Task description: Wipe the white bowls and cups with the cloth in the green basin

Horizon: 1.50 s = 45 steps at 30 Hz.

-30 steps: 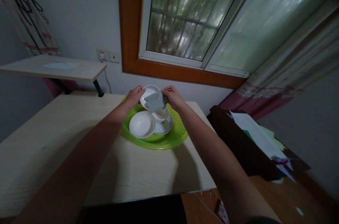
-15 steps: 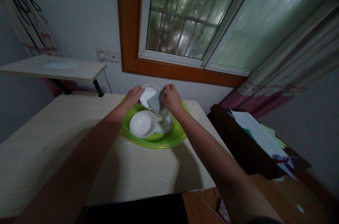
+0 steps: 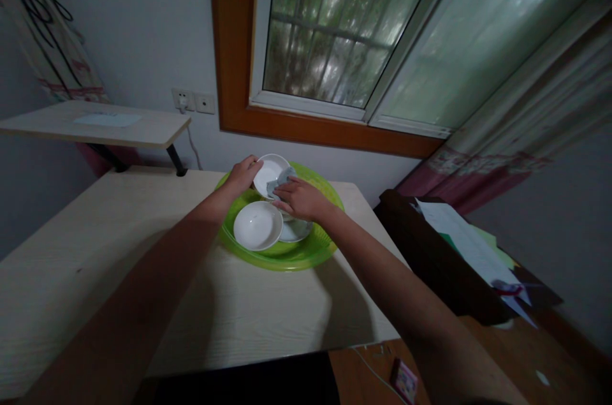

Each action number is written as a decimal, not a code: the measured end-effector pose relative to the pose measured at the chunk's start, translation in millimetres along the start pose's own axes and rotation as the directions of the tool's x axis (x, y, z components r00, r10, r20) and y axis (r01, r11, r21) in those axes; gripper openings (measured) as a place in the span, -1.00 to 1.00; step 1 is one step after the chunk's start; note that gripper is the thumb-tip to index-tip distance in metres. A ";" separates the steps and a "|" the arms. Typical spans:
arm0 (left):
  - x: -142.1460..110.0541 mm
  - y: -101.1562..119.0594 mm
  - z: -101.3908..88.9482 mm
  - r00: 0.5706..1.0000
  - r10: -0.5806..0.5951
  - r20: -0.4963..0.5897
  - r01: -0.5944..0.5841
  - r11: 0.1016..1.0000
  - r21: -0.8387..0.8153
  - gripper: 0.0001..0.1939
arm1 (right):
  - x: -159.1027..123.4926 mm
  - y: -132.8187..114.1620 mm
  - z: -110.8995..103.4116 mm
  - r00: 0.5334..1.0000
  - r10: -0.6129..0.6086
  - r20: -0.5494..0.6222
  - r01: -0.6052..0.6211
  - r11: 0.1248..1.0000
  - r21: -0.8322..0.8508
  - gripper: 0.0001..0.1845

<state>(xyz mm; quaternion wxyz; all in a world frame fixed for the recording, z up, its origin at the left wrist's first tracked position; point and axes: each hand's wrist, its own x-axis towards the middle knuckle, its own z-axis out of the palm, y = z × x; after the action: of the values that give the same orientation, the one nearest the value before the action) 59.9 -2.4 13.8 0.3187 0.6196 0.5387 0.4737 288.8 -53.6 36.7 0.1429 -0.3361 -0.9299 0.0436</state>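
Observation:
My left hand [image 3: 242, 178] is closed on the left rim of a white bowl [image 3: 268, 171], which is tilted toward me over the back of a green plastic basket [image 3: 287, 261]. A crumpled grey cloth [image 3: 285, 176] lies against that bowl's right side, partly covered by my right hand [image 3: 304, 201], whose fingers press it to the rim. Below, in the basket, a second white bowl [image 3: 258, 226] sits at the front left. To its right a plate [image 3: 297, 231] shows beneath my right hand. Another bowl on the plate is mostly hidden by that hand.
The basket stands on a pale wooden table [image 3: 268, 309] near the wall below a window. At the left is a raised shelf [image 3: 157, 131] with a sheet of paper. A dark cabinet [image 3: 415, 245] bearing papers is on the right, beyond the table's edge.
My right hand has come down and toward me, from the cloth's upper right corner to over its lower part. The cloth is now bunched at the bowl's right rim. My left hand keeps its grip.

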 end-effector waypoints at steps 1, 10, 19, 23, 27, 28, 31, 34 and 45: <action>0.5 -0.9 0.4 1.000 -0.006 0.008 0.006 1.000 0.007 -0.67 | -0.8 0.4 1.7 1.000 -0.007 0.008 0.007 1.000 -0.025 -0.63; 0.3 2.8 -1.4 1.000 0.023 -0.002 -0.023 0.999 -0.022 -0.66 | 7.2 0.6 4.9 0.992 0.061 -0.114 -0.072 0.993 -0.094 -0.46; 7.7 2.1 -7.0 0.994 0.066 -0.084 -0.052 0.985 0.166 -0.73 | 12.3 -42.2 4.6 0.989 0.122 -0.084 -0.131 0.985 -0.113 -0.35; 7.4 2.9 -7.2 0.994 0.062 -0.094 -0.049 0.989 0.136 -0.72 | 15.3 -43.9 1.0 0.988 0.142 -0.065 -0.144 0.989 -0.035 -0.43; 9.5 0.6 -7.6 0.995 0.047 -0.085 -0.039 0.995 0.094 -0.71 | 18.8 -34.0 0.2 0.994 0.098 -0.036 -0.095 0.992 0.087 -0.49; 10.0 -0.3 -7.6 0.995 0.049 -0.082 -0.042 0.995 0.087 -0.70 | 19.4 -31.8 0.5 0.997 0.076 -0.026 -0.072 0.991 0.109 -0.49; 9.8 -1.9 -7.3 0.997 0.040 -0.060 -0.036 0.997 0.067 -0.70 | 21.6 -27.0 1.7 1.000 0.016 0.010 -0.017 0.990 0.137 -0.49; 8.5 -1.3 -6.9 0.999 0.019 -0.034 -0.017 0.999 0.051 -0.69 | 26.2 -24.8 2.1 0.998 0.000 0.069 -0.007 0.995 0.104 -0.46; 13.6 -2.0 -9.7 0.999 0.036 0.022 -0.037 0.996 0.076 -0.58 | 42.4 -27.4 1.7 0.992 0.037 0.122 -0.008 0.972 -0.233 -0.25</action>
<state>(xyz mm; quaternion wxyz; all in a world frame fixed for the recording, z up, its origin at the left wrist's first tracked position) 49.8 10.2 18.6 0.2916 0.6458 0.5417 0.4522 240.4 -47.7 50.0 0.0433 -0.3576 -0.9319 -0.0426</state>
